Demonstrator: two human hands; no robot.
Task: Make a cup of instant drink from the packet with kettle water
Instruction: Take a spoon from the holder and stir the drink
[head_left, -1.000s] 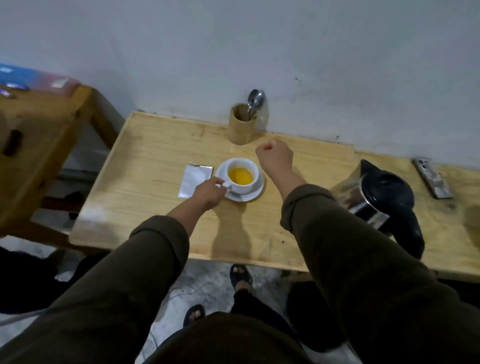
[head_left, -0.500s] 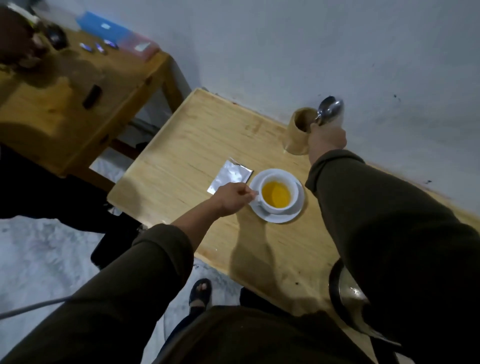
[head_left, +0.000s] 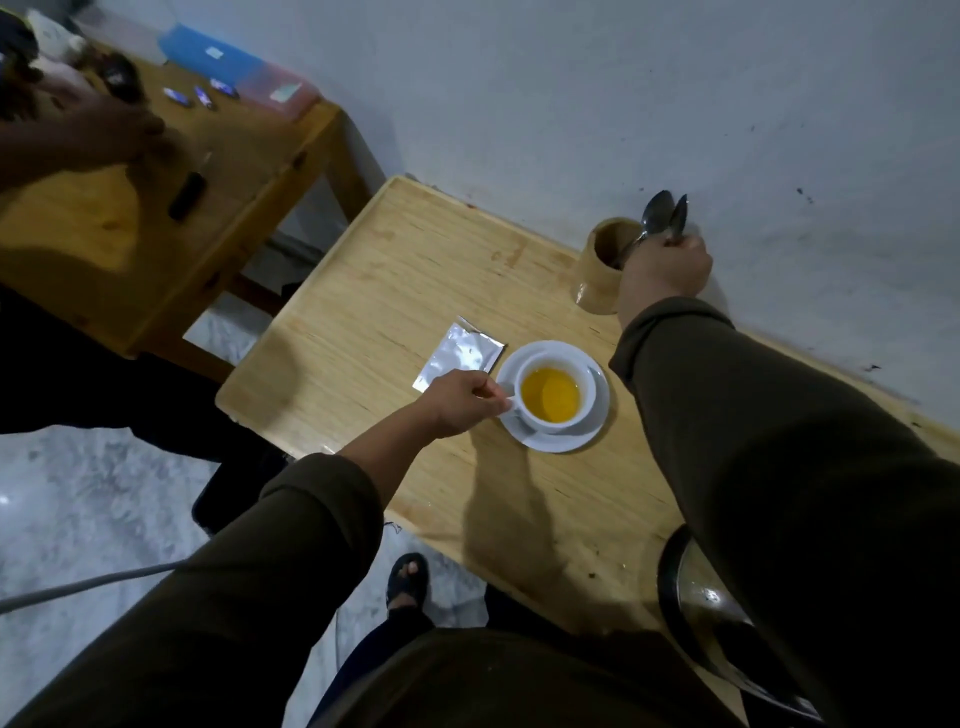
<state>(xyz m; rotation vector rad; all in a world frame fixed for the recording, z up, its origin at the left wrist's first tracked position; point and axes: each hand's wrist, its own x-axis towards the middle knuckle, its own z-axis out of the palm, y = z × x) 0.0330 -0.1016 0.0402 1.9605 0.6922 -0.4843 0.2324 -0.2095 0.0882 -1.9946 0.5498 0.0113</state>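
A white cup (head_left: 555, 366) holding yellow liquid stands on a white saucer (head_left: 558, 441) in the middle of the wooden table (head_left: 405, 270). My left hand (head_left: 460, 402) pinches the cup's handle. A silver packet (head_left: 460, 356) lies flat just left of the saucer. At the back by the wall stands a wooden holder (head_left: 602, 270) with two metal spoons (head_left: 662, 215) in it. My right hand (head_left: 665, 270) is closed around a spoon's handle above the holder. The kettle (head_left: 717, 613) shows at the lower right, mostly hidden by my right arm.
A second wooden table (head_left: 104, 228) stands at the left with a blue box (head_left: 218, 57), small items and another person's hand (head_left: 104, 130) on it. The wall runs close behind the holder. Below the table's near edge are my feet (head_left: 408, 582) and the floor.
My right hand has reached from above the cup to the holder and closed on a spoon. The view has swung left and down. My left hand has stayed on the cup's handle.
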